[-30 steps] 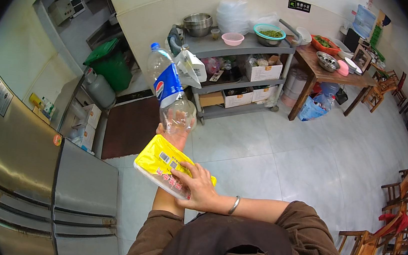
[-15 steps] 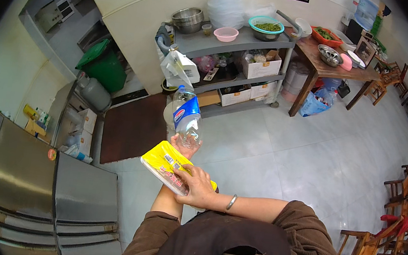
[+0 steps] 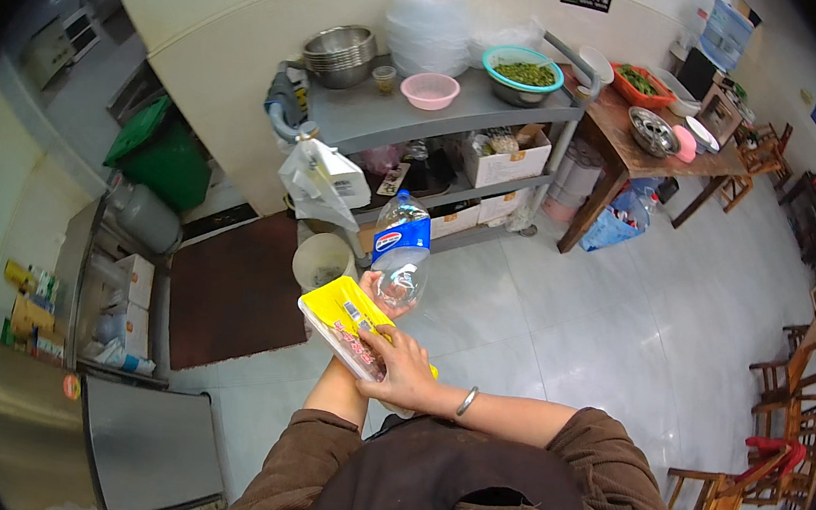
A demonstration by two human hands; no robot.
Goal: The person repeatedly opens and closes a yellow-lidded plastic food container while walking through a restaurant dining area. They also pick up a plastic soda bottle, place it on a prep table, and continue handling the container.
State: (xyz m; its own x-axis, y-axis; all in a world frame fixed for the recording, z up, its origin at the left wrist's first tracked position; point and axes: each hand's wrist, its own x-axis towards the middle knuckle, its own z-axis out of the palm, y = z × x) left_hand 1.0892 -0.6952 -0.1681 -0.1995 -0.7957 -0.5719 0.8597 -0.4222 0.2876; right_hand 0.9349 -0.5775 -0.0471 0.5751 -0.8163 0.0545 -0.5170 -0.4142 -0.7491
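Observation:
My left hand (image 3: 376,292) grips the base of a clear plastic bottle (image 3: 399,254) with a blue label, its neck pointing away toward the shelf cart. My right hand (image 3: 403,367), a metal bangle on its wrist, crosses over the left forearm and holds a flat tray pack of meat with a yellow label (image 3: 351,327). Both things are held at chest height above the pale tiled floor.
A grey shelf cart (image 3: 383,116) with bowls, boxes and stacked containers stands ahead; a small bin (image 3: 322,261) stands on the floor before it. A wooden table (image 3: 645,121) with dishes is at the right, wooden chairs (image 3: 755,476) further right. Steel cabinet (image 3: 139,451) at lower left, brown mat (image 3: 233,290), green bin (image 3: 158,151).
The bottle has tipped down from high and upright to low and foreshortened. The view has swung right: the steel fridge slid out at the left, the shelf cart came closer.

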